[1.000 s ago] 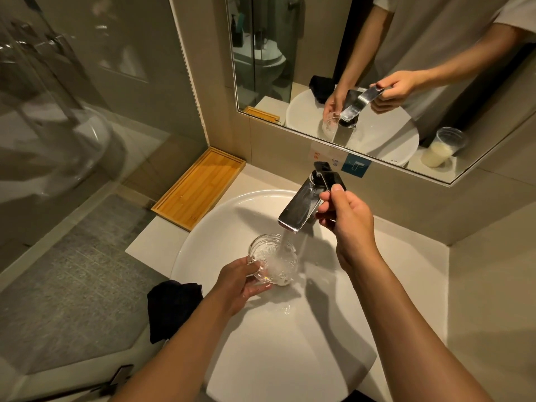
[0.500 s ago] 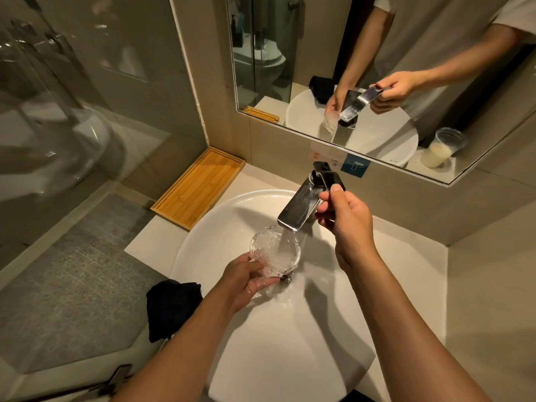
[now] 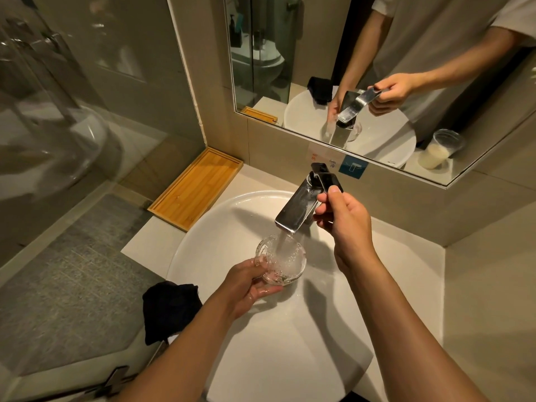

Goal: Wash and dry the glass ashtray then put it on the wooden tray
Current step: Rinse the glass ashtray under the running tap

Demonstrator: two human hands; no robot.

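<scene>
My left hand [image 3: 251, 282] grips the round glass ashtray [image 3: 287, 261] by its near left rim, over the white basin [image 3: 208, 242]. Water runs from the chrome tap [image 3: 297, 211] straight into the ashtray, which is tipped slightly toward me. My right hand [image 3: 346, 224] pinches the tap's dark lever [image 3: 326, 178]. The empty wooden tray [image 3: 200, 185] lies on the counter to the left of the basin, against the wall.
A black cloth [image 3: 169, 309] is bunched on the counter at the basin's left edge. A mirror [image 3: 377, 68] hangs behind the tap. A glass shower screen [image 3: 58, 111] stands at far left, with grey floor below the counter edge.
My left hand tilted the ashtray up under the stream, then lowered it a little. The water keeps running. My right hand has stayed on the lever.
</scene>
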